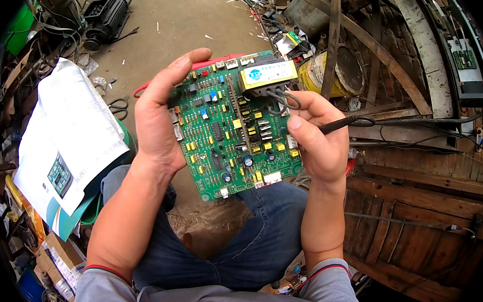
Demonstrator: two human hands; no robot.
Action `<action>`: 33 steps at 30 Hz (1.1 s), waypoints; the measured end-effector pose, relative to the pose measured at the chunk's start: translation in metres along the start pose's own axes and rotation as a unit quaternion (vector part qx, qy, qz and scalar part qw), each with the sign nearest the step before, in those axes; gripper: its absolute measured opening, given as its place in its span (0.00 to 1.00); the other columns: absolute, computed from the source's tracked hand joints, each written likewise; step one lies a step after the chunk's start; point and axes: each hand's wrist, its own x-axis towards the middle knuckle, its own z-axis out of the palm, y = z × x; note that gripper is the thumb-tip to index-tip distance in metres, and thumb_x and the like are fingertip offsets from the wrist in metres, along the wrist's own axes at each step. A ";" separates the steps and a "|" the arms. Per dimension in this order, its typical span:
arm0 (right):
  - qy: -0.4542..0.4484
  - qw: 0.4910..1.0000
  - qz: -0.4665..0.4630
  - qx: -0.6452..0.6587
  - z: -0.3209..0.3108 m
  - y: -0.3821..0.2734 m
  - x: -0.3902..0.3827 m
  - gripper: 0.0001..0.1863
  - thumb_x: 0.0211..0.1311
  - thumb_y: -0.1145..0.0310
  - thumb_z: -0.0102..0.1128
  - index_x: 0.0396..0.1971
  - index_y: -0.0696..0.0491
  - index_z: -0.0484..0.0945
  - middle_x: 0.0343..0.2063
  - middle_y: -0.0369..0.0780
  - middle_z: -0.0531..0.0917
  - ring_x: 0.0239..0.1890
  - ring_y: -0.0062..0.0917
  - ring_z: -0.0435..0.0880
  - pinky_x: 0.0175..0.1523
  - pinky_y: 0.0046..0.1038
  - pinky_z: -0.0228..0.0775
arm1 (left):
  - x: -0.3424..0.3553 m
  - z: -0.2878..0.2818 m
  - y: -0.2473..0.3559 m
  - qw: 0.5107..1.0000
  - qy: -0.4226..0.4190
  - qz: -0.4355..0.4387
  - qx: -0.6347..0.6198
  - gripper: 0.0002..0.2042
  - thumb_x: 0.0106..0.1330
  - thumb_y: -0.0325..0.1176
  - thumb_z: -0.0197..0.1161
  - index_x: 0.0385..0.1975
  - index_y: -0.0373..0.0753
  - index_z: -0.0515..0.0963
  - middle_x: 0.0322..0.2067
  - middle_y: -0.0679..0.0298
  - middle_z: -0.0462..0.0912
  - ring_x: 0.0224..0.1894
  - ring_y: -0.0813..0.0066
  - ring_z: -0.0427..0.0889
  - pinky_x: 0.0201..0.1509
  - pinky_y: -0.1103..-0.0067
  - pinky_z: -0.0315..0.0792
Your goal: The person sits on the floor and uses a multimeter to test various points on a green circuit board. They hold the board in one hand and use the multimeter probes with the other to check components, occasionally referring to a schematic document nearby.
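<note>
A green circuit board [232,143] is held up over my lap, tilted with its component side toward me. It carries yellow capacitors, chips, small connectors and a yellow-wrapped transformer [269,76] with dark looped wires. My left hand [159,115] is closed round the board's left edge, fingers reaching behind it. At the right edge my right hand [324,136] is closed, thumb and forefinger beside the transformer wires. A black cable with a thick sleeve [344,123] runs out of this hand to the right; its end is hidden. A red cord [229,56] shows behind the board's top edge.
White printed sheets [67,136] lie at the left, near black-handled scissors [117,105]. A dark motor [105,17] stands farther off. Scrap, wooden strips and a rusty yellow can [322,75] crowd the right, above wooden panels [417,222]. A device with a small board [464,59] sits far right.
</note>
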 end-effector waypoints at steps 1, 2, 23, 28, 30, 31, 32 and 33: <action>0.005 1.000 0.001 0.003 0.002 0.000 0.000 0.17 0.61 0.78 0.52 0.48 0.72 0.68 0.37 0.49 0.82 0.38 0.22 0.82 0.43 0.22 0.74 | 0.000 0.001 0.000 1.000 0.000 0.002 -0.001 0.20 0.65 0.39 0.52 0.50 0.31 0.71 0.46 0.48 0.78 0.47 0.58 0.80 0.52 0.65 0.75; 0.011 1.000 0.001 0.006 0.003 -0.001 0.000 0.17 0.60 0.78 0.52 0.48 0.72 0.68 0.37 0.49 0.82 0.38 0.22 0.82 0.43 0.22 0.74 | 0.000 0.000 0.000 1.000 0.001 0.004 0.006 0.20 0.65 0.39 0.52 0.50 0.31 0.70 0.46 0.48 0.78 0.47 0.58 0.80 0.53 0.65 0.75; -0.010 1.000 -0.014 0.002 0.007 -0.007 -0.004 0.18 0.59 0.81 0.51 0.49 0.72 0.68 0.38 0.51 0.81 0.39 0.25 0.82 0.44 0.23 0.75 | 0.000 0.003 0.001 0.999 0.018 0.019 0.024 0.18 0.64 0.35 0.53 0.49 0.30 0.70 0.40 0.53 0.80 0.40 0.67 0.82 0.46 0.72 0.77; 0.001 1.000 -0.017 0.003 0.008 -0.008 -0.004 0.18 0.58 0.81 0.51 0.48 0.72 0.68 0.38 0.51 0.81 0.39 0.25 0.82 0.44 0.23 0.75 | 0.001 0.002 0.000 0.999 0.015 0.015 0.025 0.18 0.64 0.35 0.53 0.49 0.30 0.70 0.40 0.53 0.80 0.40 0.67 0.82 0.46 0.72 0.77; 0.001 1.000 -0.018 -0.006 0.006 -0.008 -0.005 0.18 0.58 0.81 0.51 0.48 0.72 0.68 0.38 0.51 0.81 0.39 0.25 0.82 0.44 0.23 0.75 | 0.002 0.002 -0.001 1.000 0.011 0.014 0.024 0.17 0.64 0.35 0.53 0.49 0.30 0.70 0.40 0.52 0.80 0.40 0.67 0.81 0.47 0.72 0.77; -0.002 1.000 -0.018 -0.012 0.002 -0.007 -0.005 0.18 0.58 0.81 0.51 0.48 0.72 0.68 0.38 0.51 0.81 0.39 0.25 0.82 0.44 0.23 0.74 | 0.002 0.003 -0.002 1.000 0.010 0.013 0.024 0.17 0.64 0.35 0.53 0.49 0.31 0.70 0.40 0.52 0.80 0.41 0.67 0.81 0.47 0.72 0.77; -0.005 1.000 -0.017 -0.016 0.001 -0.006 -0.005 0.18 0.58 0.81 0.51 0.48 0.72 0.68 0.38 0.51 0.81 0.39 0.24 0.82 0.44 0.23 0.74 | 0.003 0.003 -0.003 0.999 0.010 0.015 0.026 0.17 0.64 0.35 0.53 0.49 0.31 0.70 0.41 0.52 0.80 0.41 0.67 0.81 0.47 0.72 0.77; -0.002 1.000 -0.018 -0.013 0.000 -0.006 -0.005 0.18 0.58 0.81 0.51 0.48 0.72 0.68 0.38 0.50 0.81 0.39 0.24 0.82 0.44 0.22 0.74 | 0.005 0.003 -0.004 0.999 0.011 0.017 0.028 0.17 0.64 0.35 0.53 0.49 0.30 0.70 0.41 0.52 0.80 0.41 0.68 0.81 0.47 0.72 0.77</action>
